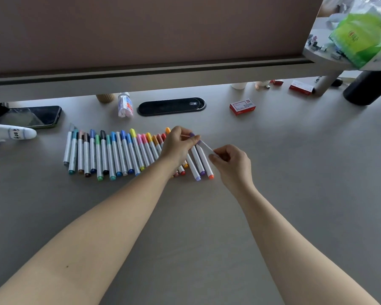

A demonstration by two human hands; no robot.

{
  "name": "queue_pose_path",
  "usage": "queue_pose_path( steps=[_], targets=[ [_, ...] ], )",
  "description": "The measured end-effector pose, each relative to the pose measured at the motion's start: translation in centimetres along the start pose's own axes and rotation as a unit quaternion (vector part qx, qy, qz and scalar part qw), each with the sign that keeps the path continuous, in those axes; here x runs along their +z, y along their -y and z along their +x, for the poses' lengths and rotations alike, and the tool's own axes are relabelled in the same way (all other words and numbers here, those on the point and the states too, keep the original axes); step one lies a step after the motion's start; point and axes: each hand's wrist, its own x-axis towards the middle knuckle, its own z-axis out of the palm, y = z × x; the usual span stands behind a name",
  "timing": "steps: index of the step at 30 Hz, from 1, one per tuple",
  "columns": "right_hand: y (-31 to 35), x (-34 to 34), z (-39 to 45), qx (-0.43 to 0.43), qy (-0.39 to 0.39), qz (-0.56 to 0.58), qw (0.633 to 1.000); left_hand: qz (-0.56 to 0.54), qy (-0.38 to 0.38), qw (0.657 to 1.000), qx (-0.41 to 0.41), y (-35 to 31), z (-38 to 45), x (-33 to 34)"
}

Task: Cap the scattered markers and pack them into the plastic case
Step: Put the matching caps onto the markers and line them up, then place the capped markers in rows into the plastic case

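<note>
Surface: a grey bench [295,164] with a mauve partition panel [141,29] standing along its far edge.
Markers: a row of markers [119,150] lies side by side on the bench at centre left, white barrels with coloured caps and coloured end plugs; the right end of the row is hidden under the left hand.
Left hand: the left hand [177,143] reaches in from the near left, forearm bare, fingers curled, pinching the purple cap [192,135] end of a marker above the row.
Right hand: the right hand [231,160] comes in from the near right, fingers curled, pinching the other end of the held marker [205,146], which slants between the two hands.
Cap state: whether the purple cap is fully seated I cannot tell; fingers cover the joint.
Case: no plastic case can be made out.
Far side: a black phone [31,116] at far left, a small bottle [125,104], a black oval cable grommet [171,106], and a red staple box [242,106] whose print is too small to read.
Left edge: a white object [11,134], cut off by the frame, bears a label with handwriting that seems to read "Hoot".
Far right: a green bag [361,38] on a raised shelf, blurred, its red print unreadable.
</note>
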Motion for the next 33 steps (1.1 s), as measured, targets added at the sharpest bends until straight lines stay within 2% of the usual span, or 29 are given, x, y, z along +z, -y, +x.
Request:
queue_pose_path(
  steps=[3, 6, 10, 13, 16, 21, 24, 27, 33],
  targets=[
    [-0.7, 0.4, 1.5, 0.026, -0.023, -0.022, 0.999, 0.086, 0.028, 0.996, 0.005, 0.2, 0.8, -0.5],
    [-1.5, 1.3, 2.9, 0.064, -0.037, -0.041, 0.996, 0.18, 0.008, 0.983, 0.033, 1.2, 1.0, -1.4],
    [-2.3, 2.9, 3.8, 0.096, -0.045, -0.124, 0.987, 0.308, -0.004, 0.948, 0.081, 3.6, 0.9, -3.3],
    [-2.1, 3.3, 3.4, 0.087, -0.034, -0.208, 0.974, 0.394, 0.002, 0.914, 0.098, 4.6, 0.6, -4.8],
    [-0.6, 3.0, 2.4, 0.039, 0.005, -0.282, 0.959, 0.469, 0.018, 0.878, 0.092, 4.8, -0.3, -6.5],
    [3.1, 3.1, 0.2, -0.077, 0.111, -0.393, 0.91, 0.548, 0.035, 0.834, 0.064, 3.5, -3.7, -11.2],
    [5.7, 4.4, -1.8, -0.14, 0.155, -0.417, 0.884, 0.565, 0.001, 0.824, 0.032, 2.8, -7.0, -14.8],
    [8.1, 6.4, -4.1, -0.214, 0.187, -0.432, 0.856, 0.567, -0.029, 0.822, -0.035, 3.0, -11.1, -18.9],
    [12.9, 13.3, -10.1, -0.325, 0.264, -0.437, 0.796, 0.545, -0.104, 0.819, -0.147, 5.4, -20.6, -26.7]
  ],
)
